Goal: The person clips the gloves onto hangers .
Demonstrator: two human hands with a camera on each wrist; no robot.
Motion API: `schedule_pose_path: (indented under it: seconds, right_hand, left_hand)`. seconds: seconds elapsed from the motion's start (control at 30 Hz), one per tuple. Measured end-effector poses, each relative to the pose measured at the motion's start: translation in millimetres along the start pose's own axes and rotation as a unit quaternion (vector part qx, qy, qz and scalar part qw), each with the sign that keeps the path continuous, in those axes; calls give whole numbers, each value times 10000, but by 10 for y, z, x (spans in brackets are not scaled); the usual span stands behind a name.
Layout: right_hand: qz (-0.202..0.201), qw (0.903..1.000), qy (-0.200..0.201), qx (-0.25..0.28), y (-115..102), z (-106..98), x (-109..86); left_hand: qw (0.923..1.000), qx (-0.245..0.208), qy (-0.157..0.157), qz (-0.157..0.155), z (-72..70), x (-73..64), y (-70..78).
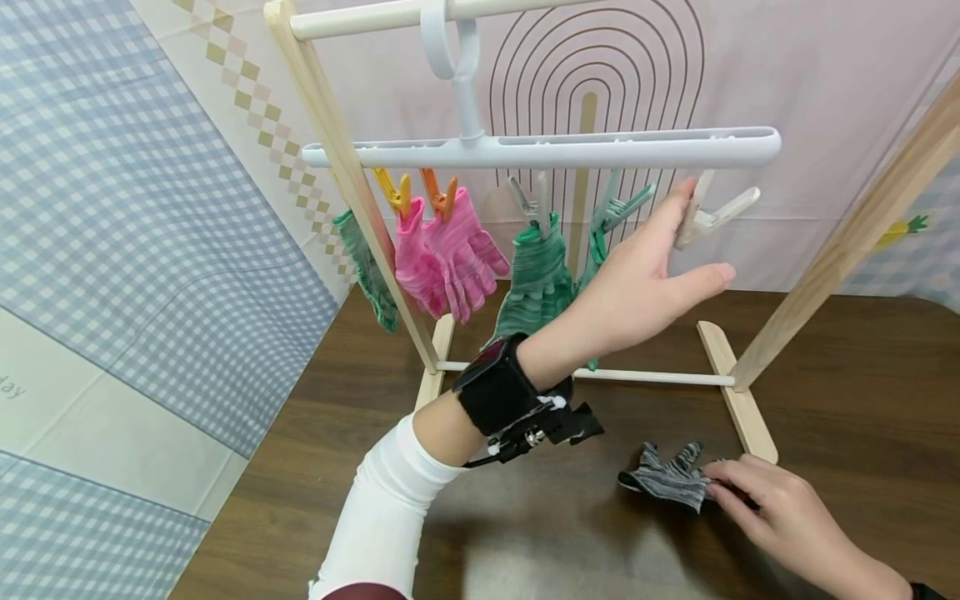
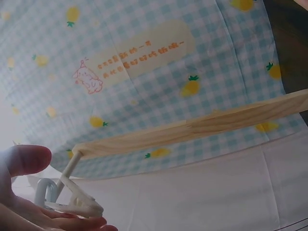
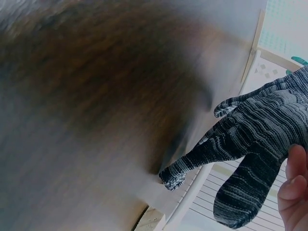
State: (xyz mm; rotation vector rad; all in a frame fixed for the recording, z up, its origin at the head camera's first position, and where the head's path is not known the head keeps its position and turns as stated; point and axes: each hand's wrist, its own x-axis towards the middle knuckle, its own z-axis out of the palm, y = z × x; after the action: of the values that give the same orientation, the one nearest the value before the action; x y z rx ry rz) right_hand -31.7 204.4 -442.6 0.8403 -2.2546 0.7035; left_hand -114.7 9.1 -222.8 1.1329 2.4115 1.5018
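Observation:
In the head view my left hand (image 1: 637,287) reaches up to a white clothespin (image 1: 716,218) under the right end of the white hanger (image 1: 570,150). Its fingers lie against the clothespin while the thumb stands away from it; the left wrist view shows the same clothespin (image 2: 82,204) by the fingers. Low on the right, my right hand (image 1: 787,512) pinches the cuff edge of a black-and-grey striped knit glove (image 1: 671,477) just over the table. Close up, the right wrist view shows that glove (image 3: 260,139) with its fingers hanging loose.
Pink gloves (image 1: 453,254) and green gloves (image 1: 536,279) hang from other clothespins on the hanger. The wooden rack has a left post (image 1: 322,108), a right post (image 1: 847,242) and a white lower bar (image 1: 660,377). It stands on a dark wooden table (image 1: 315,500) before a patterned cloth.

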Motion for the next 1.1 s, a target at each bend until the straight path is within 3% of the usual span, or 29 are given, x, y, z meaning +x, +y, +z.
schedule_pose_path:
  seconds: [0.47, 0.77, 1.1]
  right_hand:
    - [25, 10000, 7, -24, -5, 13, 1]
    - [85, 9999, -53, -44, -7, 15, 2]
    - [87, 10000, -43, -7, -7, 27, 7]
  left_hand:
    - [9979, -501, 385, 162, -16, 68, 69]
    - [9971, -672, 328, 127, -68, -14, 235]
    - [9933, -1079, 275, 317, -66, -30, 220]
